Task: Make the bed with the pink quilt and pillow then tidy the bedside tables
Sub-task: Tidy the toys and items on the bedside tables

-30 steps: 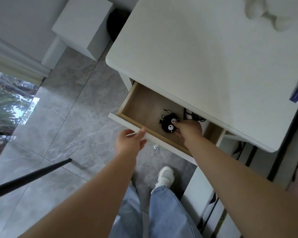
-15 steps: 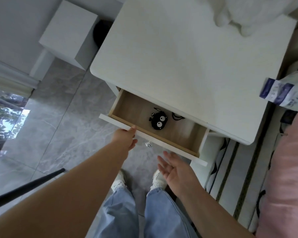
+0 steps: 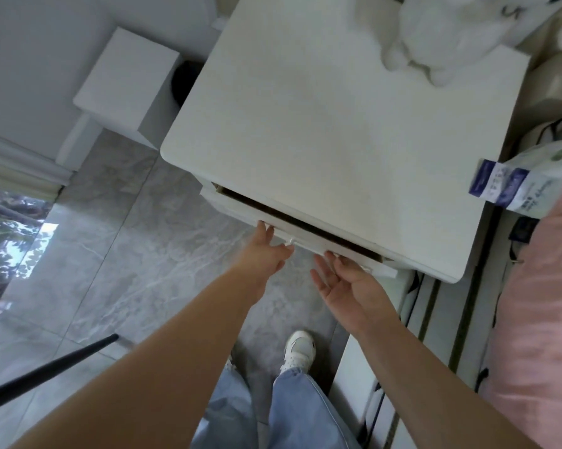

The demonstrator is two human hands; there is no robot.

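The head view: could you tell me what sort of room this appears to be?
Most likely a bedroom. A white bedside table with its drawer nearly shut stands beside pink bedding, with a white plush toy on top and a grey tiled floor below.

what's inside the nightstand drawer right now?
Drawer is nearly shut, both hands at its front. Only a dark slit shows under the nightstand top; any contents are hidden.

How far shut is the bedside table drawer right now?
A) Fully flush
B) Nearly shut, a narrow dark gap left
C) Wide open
B: the drawer front stands slightly out from the bedside table, showing a thin dark slit, with the left hand against it.
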